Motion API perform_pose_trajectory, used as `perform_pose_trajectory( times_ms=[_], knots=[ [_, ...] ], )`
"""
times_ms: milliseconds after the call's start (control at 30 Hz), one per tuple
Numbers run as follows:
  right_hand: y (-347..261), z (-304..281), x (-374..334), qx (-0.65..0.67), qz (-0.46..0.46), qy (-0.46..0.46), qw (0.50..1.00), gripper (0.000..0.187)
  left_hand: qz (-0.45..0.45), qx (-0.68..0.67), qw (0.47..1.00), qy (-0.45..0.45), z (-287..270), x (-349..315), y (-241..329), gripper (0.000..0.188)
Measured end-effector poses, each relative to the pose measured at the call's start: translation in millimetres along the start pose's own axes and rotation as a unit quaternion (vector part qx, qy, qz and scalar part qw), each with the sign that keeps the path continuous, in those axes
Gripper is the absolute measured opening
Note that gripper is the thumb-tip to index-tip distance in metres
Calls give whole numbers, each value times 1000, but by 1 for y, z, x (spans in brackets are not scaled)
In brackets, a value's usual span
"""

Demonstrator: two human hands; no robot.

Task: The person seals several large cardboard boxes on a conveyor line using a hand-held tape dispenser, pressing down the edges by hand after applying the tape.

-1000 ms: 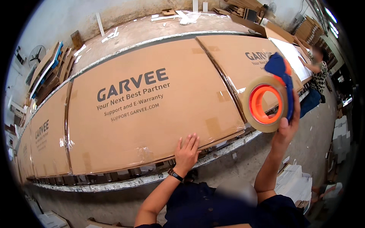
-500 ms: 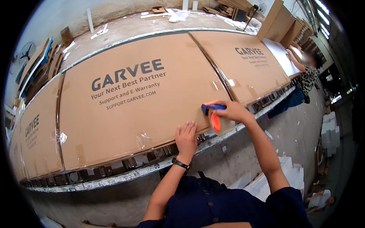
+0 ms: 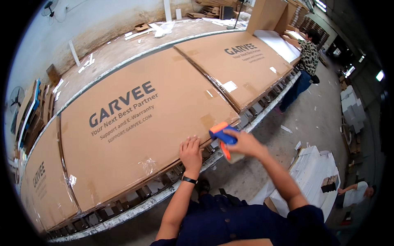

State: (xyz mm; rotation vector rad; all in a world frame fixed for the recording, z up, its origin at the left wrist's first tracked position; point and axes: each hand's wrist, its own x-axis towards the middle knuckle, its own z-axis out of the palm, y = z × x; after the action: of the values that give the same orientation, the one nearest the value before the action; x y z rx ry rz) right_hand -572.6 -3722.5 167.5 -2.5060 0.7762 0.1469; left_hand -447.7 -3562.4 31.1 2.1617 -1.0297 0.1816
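A large flat cardboard box [image 3: 176, 115] with dark print lies on a roller conveyor in front of me. My left hand [image 3: 191, 156] rests palm down at its near edge, fingers stretched out over the top, holding nothing. In my right hand [image 3: 248, 144] is a blue and orange tape dispenser [image 3: 225, 136], tilted at the box's near edge close to its right corner. A roll of tape shows beneath the dispenser, slightly blurred. Clear tape [image 3: 148, 165] shines on the box to the left of my left hand.
More flat boxes lie on the conveyor, one to the right [image 3: 250, 69] and one to the left [image 3: 41, 180]. A co-worker [image 3: 308, 57] stands at the far right end. White stacked sheets [image 3: 312, 176] stand beside me on the right; cardboard scraps [image 3: 35, 110] lean at the far left.
The whole view has turned to the right. My right hand has brought the tape dispenser down over the box's near edge, while my left hand stays at that edge.
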Motion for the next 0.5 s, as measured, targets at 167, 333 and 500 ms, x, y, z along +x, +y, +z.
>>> perform_pose_trajectory(
  times_ms=[167,333,500],
  knots=[
    [35,64,-106,2,88,-18,996,66,3,-2,1000,5,-1,-1,8,46],
    [41,111,-8,-58,56,78,994,61,26,-17,1000,-3,-2,0,17,46],
    [49,138,11,-101,63,48,992,61,17,1,1000,-23,0,-2,15,48]
  ],
)
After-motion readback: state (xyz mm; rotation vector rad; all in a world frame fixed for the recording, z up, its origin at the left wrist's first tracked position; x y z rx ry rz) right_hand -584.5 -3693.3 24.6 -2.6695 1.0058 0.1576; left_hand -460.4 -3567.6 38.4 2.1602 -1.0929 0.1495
